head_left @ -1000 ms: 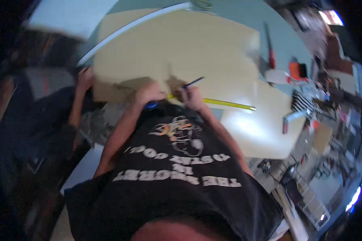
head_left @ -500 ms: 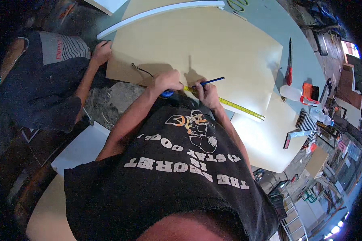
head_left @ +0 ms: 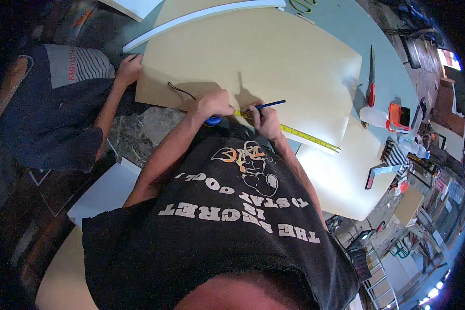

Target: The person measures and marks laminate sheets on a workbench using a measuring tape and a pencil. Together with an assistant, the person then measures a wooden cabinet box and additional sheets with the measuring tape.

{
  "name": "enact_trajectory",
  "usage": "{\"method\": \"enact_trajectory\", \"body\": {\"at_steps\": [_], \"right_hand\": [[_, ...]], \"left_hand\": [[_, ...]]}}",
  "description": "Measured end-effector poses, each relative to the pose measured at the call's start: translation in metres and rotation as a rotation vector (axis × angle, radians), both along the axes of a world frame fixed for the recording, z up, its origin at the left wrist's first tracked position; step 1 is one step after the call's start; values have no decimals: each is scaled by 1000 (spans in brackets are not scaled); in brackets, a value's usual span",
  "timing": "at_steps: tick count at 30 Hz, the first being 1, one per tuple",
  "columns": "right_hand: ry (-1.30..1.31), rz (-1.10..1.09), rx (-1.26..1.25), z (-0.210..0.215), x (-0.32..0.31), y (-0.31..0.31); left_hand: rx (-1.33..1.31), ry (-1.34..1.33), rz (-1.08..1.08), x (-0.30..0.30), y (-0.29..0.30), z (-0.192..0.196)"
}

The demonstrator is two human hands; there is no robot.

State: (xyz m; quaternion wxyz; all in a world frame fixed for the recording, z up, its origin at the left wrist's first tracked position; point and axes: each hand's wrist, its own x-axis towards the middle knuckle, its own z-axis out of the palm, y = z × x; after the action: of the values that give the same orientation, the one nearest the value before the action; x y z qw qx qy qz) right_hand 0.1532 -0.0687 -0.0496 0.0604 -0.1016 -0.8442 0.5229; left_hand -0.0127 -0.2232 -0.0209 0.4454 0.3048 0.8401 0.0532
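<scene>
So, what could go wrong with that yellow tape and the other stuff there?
The yellow tape might slide if the left hand slips on its blue case. The right hand also holds a blue pen or pencil, which could leave a stray mark on the cream board. A long-bladed, red-handled tool lies near the board, so a careless reach might cut someone.
</scene>
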Motion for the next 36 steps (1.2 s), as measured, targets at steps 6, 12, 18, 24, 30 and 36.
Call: {"method": "enact_trajectory", "body": {"at_steps": [6,12,18,24,30,36], "right_hand": [[-3,25,-10,1,0,1],[35,-16,-15,10,-2,-4],[-119,33,52,13,-1,-2],[-38,-33,20,5,0,-7],[-64,-10,19,1,3,-5],[79,-510,-298,11,25,12]], "left_hand": [[-3,8,7,0,-2,-5],[44,-4,5,0,-7,-22],[76,-10,27,0,-4,-12],[67,47,18,3,-4,-3],[21,23,-7,2,-1,3],[55,83,-39,4,-10,-2]]}}
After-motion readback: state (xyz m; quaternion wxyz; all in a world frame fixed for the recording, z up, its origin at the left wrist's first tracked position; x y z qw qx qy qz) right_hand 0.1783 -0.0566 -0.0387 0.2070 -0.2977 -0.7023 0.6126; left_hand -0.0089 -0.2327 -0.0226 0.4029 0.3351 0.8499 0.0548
